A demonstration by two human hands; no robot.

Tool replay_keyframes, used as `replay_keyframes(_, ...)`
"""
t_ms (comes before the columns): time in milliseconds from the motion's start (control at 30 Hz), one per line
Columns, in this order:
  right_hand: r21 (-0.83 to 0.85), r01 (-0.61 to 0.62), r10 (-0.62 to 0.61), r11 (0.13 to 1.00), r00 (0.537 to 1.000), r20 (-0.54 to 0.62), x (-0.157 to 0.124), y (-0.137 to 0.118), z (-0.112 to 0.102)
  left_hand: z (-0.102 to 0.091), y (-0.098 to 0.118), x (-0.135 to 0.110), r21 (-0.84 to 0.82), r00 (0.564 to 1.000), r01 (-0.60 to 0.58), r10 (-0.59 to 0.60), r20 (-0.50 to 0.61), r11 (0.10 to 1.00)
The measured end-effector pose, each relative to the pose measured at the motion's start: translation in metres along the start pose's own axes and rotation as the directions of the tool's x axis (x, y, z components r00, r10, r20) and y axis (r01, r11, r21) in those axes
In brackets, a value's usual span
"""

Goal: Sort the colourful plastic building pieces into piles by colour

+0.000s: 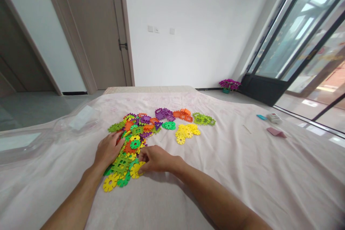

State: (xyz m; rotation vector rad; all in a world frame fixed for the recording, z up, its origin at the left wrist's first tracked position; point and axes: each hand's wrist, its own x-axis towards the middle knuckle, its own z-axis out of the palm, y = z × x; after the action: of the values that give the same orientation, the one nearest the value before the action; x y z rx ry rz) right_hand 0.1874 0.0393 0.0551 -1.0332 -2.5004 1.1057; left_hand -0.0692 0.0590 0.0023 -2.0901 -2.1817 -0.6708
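Note:
A mixed heap of plastic interlocking pieces [121, 164] lies on the cloth, with notched discs and square frames in yellow, green, orange and purple. My right hand [157, 159] pinches a yellow notched disc [135, 170] at the heap's near right edge. Along the heap's left side rests my left hand [107, 151], its fingers stretched over the pieces and partly hidden. Right of the heap are separate groups: purple pieces [164, 114], orange pieces [183, 115], light green square pieces [204, 119], green discs [169, 125] and yellow discs [186, 131].
A pale cloth [242, 172] with wrinkles covers the table. Clear plastic packaging [58, 126] lies at the left. On the right are a pink piece [276, 132], a small white box [274, 118], a blue item [261, 117] and a thin stick [246, 129].

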Motion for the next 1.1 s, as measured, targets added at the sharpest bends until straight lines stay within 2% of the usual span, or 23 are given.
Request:
replay_keyframes(67, 0.076, -0.002, 0.003, 0.997, 1.0, -0.008, 0.002, 0.001, -0.006, 0.0, 0.0, 0.0, -0.006, 1.0, 0.001, -0.001, -0.003, 1.0)
replay_keyframes(133, 0.087, -0.005, 0.012, 0.996, 0.997, -0.077, 0.001, 0.004, -0.021, 0.0, 0.0, 0.0, -0.008, 1.0, 0.0, 0.0, 0.0, 1.0)
replay_keyframes(233, -0.026, -0.025, 0.017, 0.999, 0.969, -0.247, -0.005, 0.012, -0.055, 0.0, -0.001, 0.0, -0.006, 1.0, 0.006, -0.006, 0.01, 1.0)
replay_keyframes(333, -0.134, -0.162, 0.104, 0.978, 0.926, -0.364, -0.02, 0.027, -0.094, 0.001, -0.001, 0.0, -0.006, 1.0, 0.01, -0.01, 0.015, 1.0)
replay_keyframes(400, -0.233, -0.287, 0.165, 0.929, 0.887, -0.432, -0.032, 0.037, -0.115, 0.001, -0.001, 0.0, -0.004, 1.0, 0.008, -0.008, 0.01, 1.0)
replay_keyframes(467, -0.302, -0.437, 0.229, 0.847, 0.813, -0.535, -0.043, 0.046, -0.13, 0.001, -0.001, 0.0, -0.003, 1.0, 0.004, -0.004, 0.004, 1.0)
replay_keyframes(533, -0.318, -0.536, 0.265, 0.782, 0.748, -0.608, -0.048, 0.05, -0.137, 0.001, -0.001, 0.0, -0.002, 1.0, 0.0, 0.0, 0.003, 1.0)
replay_keyframes(567, -0.317, -0.546, 0.268, 0.775, 0.739, -0.618, -0.048, 0.05, -0.137, 0.001, -0.001, 0.0, -0.001, 1.0, -0.001, 0.001, 0.004, 1.0)
replay_keyframes(600, -0.316, -0.528, 0.258, 0.788, 0.75, -0.609, -0.047, 0.05, -0.135, 0.001, -0.001, 0.0, 0.001, 1.0, -0.001, 0.001, 0.007, 1.0)
replay_keyframes(700, -0.307, -0.363, 0.177, 0.88, 0.849, -0.497, -0.034, 0.041, -0.116, 0.0, 0.0, 0.0, 0.004, 1.0, 0.004, -0.004, 0.015, 1.0)
replay_keyframes(800, -0.308, -0.168, 0.043, 0.936, 0.926, -0.376, -0.016, 0.029, -0.082, 0.0, 0.0, 0.0, 0.006, 1.0, 0.008, -0.008, 0.025, 1.0)
replay_keyframes(967, -0.386, 0.122, -0.23, 0.914, 0.941, -0.248, 0.0, 0.015, -0.028, 0.0, -0.001, 0.001, 0.007, 1.0, -0.002, 0.002, 0.028, 1.0)
replay_keyframes(1100, -0.457, 0.138, -0.257, 0.879, 0.944, -0.209, 0.001, 0.012, -0.012, -0.001, 0.0, 0.0, 0.01, 1.0, -0.007, 0.007, 0.0, 1.0)
